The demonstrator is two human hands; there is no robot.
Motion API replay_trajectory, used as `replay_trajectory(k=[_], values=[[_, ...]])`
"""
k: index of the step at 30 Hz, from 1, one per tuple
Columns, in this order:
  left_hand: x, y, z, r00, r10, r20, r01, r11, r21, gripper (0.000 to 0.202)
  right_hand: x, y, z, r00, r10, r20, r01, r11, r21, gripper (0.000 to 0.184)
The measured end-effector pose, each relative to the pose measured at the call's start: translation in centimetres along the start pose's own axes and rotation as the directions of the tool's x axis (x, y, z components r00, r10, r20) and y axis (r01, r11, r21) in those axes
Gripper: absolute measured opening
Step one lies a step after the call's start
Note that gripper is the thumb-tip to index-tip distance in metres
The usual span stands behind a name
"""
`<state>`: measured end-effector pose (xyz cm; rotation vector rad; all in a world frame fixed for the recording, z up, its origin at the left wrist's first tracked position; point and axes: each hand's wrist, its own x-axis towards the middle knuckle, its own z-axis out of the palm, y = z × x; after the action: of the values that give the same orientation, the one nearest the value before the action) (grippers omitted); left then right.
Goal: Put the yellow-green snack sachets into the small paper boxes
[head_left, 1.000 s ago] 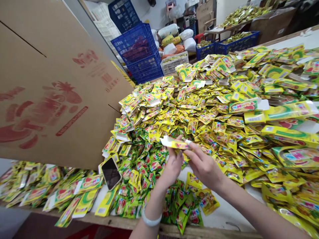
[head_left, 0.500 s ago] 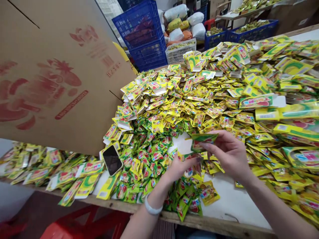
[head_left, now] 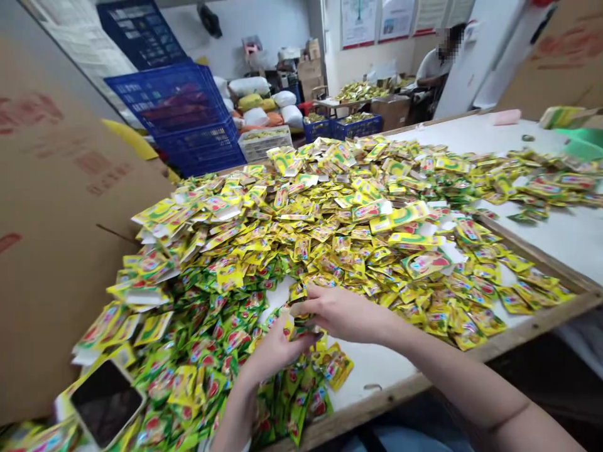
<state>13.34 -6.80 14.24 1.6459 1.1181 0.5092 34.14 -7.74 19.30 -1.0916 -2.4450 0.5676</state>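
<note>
My left hand (head_left: 273, 351) and my right hand (head_left: 342, 314) meet over the front of a large heap of small snack packets. Their fingers are closed in around a small item, mostly hidden; only a pale yellowish bit shows between the fingertips. Green packets (head_left: 238, 339) with red fruit prints lie to the left and below my left hand. Yellow packets (head_left: 342, 267) are piled just beyond my right hand. One yellow packet (head_left: 336, 367) lies on the white tabletop (head_left: 370, 361) beneath my right wrist.
Flat yellow cartons (head_left: 221, 210) lie over the heap's left and back. A phone (head_left: 107, 402) rests at lower left beside a big cardboard box (head_left: 61, 251). A wooden rim (head_left: 391, 398) edges the table. Blue crates (head_left: 188, 119) stand behind; a person (head_left: 431, 69) sits far back.
The view has swung right and up, showing more of the room. My hands have come together; the green-and-yellow packet that my right hand held up is no longer clearly visible.
</note>
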Motion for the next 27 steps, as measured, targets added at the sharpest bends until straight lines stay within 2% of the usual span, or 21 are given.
replay_trajectory(k=[4, 8, 9, 11, 13, 15, 18, 20, 22, 24, 25, 27], values=[[-1.0, 2.5, 1.3, 0.992, 0.035, 0.117, -0.042, 0.997, 0.062, 0.035, -1.7, -1.4, -1.7, 0.997, -0.057, 0.056, 0.060, 0.997, -0.052, 0.024], [-1.6, 3.9, 3.4, 0.995, 0.070, 0.074, -0.080, 0.986, 0.147, 0.027, -4.2, -3.0, -1.5, 0.997, 0.067, 0.045, -0.057, 0.980, -0.191, 0.012], [-1.9, 4.3, 3.8, 0.993, 0.091, 0.079, -0.103, 0.981, 0.165, 0.024, -4.9, -3.2, -1.4, 0.996, 0.088, 0.021, -0.084, 0.986, -0.146, 0.012], [-2.5, 5.1, 4.5, 0.982, 0.111, 0.154, -0.134, 0.980, 0.146, 0.024, -6.5, -3.3, -1.1, 0.992, 0.115, -0.056, -0.110, 0.990, 0.084, 0.015], [-3.5, 6.1, 5.2, 0.965, 0.089, 0.246, -0.114, 0.990, 0.089, 0.029, -8.1, -3.1, -0.5, 0.970, 0.161, -0.181, -0.090, 0.934, 0.346, 0.014], [-4.6, 7.0, 6.0, 0.955, 0.066, 0.289, -0.092, 0.993, 0.077, 0.035, -9.8, -2.8, 0.4, 0.934, 0.206, -0.292, -0.051, 0.885, 0.463, 0.004], [-6.0, 7.6, 7.3, 0.944, 0.074, 0.323, -0.125, 0.982, 0.139, 0.038, -12.2, -2.9, 1.9, 0.907, 0.224, -0.357, -0.044, 0.893, 0.448, 0.022], [-6.7, 7.5, 8.1, 0.934, 0.107, 0.340, -0.173, 0.970, 0.171, 0.041, -13.7, -3.3, 2.5, 0.924, 0.215, -0.315, -0.056, 0.894, 0.445, 0.034], [-7.2, 7.1, 8.8, 0.933, 0.153, 0.325, -0.224, 0.955, 0.193, 0.051, -14.8, -3.9, 3.0, 0.960, 0.192, -0.205, -0.069, 0.869, 0.490, 0.042], [-7.4, 6.6, 9.5, 0.939, 0.184, 0.290, -0.249, 0.946, 0.207, 0.063, -15.4, -4.3, 3.6, 0.979, 0.162, -0.123, -0.070, 0.834, 0.547, 0.042], [-7.5, 6.3, 9.8, 0.944, 0.189, 0.271, -0.249, 0.947, 0.204, 0.068, -15.4, -4.4, 4.0, 0.979, 0.155, -0.131, -0.056, 0.825, 0.562, 0.039], [-7.3, 5.6, 10.4, 0.947, 0.191, 0.258, -0.237, 0.959, 0.159, 0.080, -15.3, -4.4, 4.4, 0.957, 0.160, -0.243, -0.007, 0.848, 0.530, 0.033]])
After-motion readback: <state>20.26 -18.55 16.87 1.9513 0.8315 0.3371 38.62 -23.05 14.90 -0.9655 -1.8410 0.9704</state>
